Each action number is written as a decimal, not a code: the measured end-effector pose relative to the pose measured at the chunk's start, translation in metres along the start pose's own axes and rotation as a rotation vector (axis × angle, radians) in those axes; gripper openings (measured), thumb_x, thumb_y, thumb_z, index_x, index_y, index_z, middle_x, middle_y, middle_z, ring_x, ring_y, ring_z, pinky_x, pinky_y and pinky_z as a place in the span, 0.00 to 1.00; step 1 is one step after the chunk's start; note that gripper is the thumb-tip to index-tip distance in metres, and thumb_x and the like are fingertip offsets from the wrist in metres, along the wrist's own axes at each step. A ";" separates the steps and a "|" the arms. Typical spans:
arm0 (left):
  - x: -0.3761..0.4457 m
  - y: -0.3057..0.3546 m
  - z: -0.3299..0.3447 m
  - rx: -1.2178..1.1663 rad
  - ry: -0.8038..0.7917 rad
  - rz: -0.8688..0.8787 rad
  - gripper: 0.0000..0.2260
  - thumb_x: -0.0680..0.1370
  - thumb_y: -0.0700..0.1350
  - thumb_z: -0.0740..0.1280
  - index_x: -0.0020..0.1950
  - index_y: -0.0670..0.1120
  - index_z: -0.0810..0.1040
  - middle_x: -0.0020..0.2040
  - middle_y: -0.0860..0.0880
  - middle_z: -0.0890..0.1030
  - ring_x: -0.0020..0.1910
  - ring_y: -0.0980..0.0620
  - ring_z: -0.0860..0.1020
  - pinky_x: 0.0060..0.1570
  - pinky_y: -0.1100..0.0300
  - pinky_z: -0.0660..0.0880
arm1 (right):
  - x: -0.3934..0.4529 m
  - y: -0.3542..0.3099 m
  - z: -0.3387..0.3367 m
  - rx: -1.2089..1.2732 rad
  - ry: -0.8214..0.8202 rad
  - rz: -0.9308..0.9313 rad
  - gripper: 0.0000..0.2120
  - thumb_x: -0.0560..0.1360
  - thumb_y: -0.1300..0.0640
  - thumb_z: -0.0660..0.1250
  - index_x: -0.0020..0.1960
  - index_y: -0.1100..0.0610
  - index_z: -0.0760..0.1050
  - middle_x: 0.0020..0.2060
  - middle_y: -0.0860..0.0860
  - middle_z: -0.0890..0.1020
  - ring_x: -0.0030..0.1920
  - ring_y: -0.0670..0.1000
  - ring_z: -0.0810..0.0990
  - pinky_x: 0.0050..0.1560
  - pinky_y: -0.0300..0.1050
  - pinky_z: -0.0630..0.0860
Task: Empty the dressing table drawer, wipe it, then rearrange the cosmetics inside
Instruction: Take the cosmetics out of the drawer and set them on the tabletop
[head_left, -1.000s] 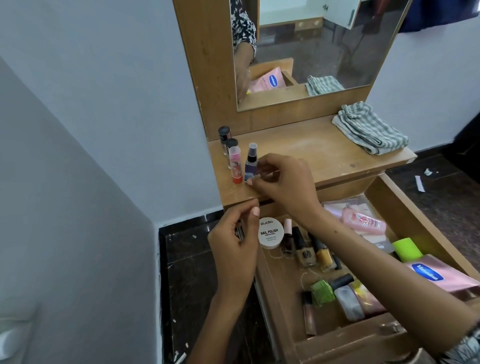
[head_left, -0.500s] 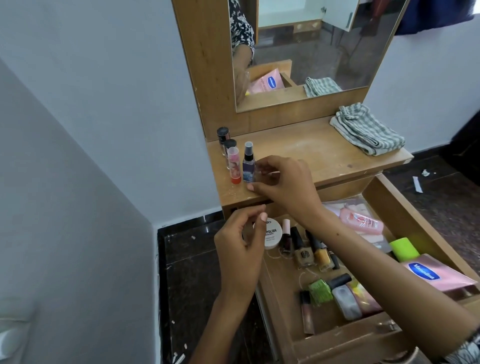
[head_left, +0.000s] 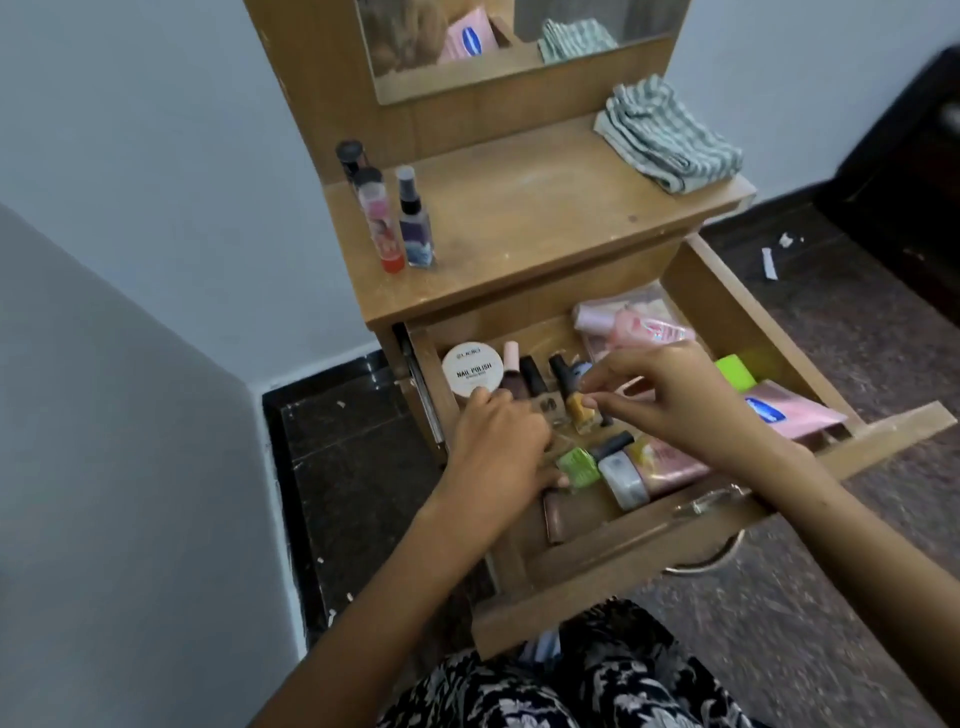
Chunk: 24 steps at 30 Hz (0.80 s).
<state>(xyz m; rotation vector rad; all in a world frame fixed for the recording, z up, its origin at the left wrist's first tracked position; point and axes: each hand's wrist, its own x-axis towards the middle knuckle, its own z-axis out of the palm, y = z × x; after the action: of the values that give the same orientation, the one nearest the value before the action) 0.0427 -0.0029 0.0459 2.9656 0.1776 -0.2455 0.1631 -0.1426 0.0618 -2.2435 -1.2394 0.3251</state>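
Reaching hands (head_left: 498, 441) over wooden drawer (head_left: 753, 332)

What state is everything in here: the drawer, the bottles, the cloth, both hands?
Wooden drawer: pulled open, still holding cosmetics.
Purple spray bottle: upright on the tabletop, capped.
Pink tube with red base: upright beside it.
Green-striped cloth: crumpled on the tabletop, unused.
White round nail polish tin: lid on, in the drawer.
Left hand: inside the drawer, grip hidden.
Right hand: fingers curled above the yellow nail polish bottle.

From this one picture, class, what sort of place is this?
Probably a bedroom or dressing corner at home: a wooden dressing table with a mirror, and an open drawer full of nail polish and cosmetics.
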 end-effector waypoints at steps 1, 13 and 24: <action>0.003 0.005 0.002 0.049 -0.040 0.029 0.15 0.73 0.57 0.68 0.55 0.50 0.80 0.53 0.49 0.79 0.55 0.48 0.71 0.51 0.54 0.60 | -0.003 0.002 0.000 -0.012 -0.017 -0.005 0.05 0.71 0.57 0.73 0.47 0.55 0.83 0.41 0.46 0.85 0.41 0.45 0.82 0.43 0.50 0.81; -0.002 0.025 0.016 0.116 -0.050 -0.128 0.24 0.65 0.63 0.72 0.29 0.49 0.62 0.43 0.47 0.80 0.49 0.47 0.74 0.48 0.53 0.61 | -0.008 0.003 0.001 -0.047 -0.057 -0.034 0.07 0.72 0.55 0.71 0.50 0.52 0.82 0.43 0.46 0.85 0.43 0.46 0.82 0.45 0.49 0.80; 0.004 -0.012 -0.015 -0.367 0.327 -0.268 0.08 0.72 0.54 0.71 0.45 0.51 0.81 0.38 0.54 0.82 0.40 0.58 0.78 0.47 0.61 0.67 | 0.000 -0.011 0.000 0.170 0.128 -0.016 0.10 0.71 0.59 0.72 0.53 0.53 0.80 0.47 0.45 0.84 0.47 0.40 0.81 0.47 0.37 0.80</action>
<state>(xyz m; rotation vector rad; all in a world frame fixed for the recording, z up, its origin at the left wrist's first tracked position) 0.0471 0.0122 0.0579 2.5889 0.5921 0.2231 0.1556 -0.1379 0.0675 -2.0753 -1.1194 0.2659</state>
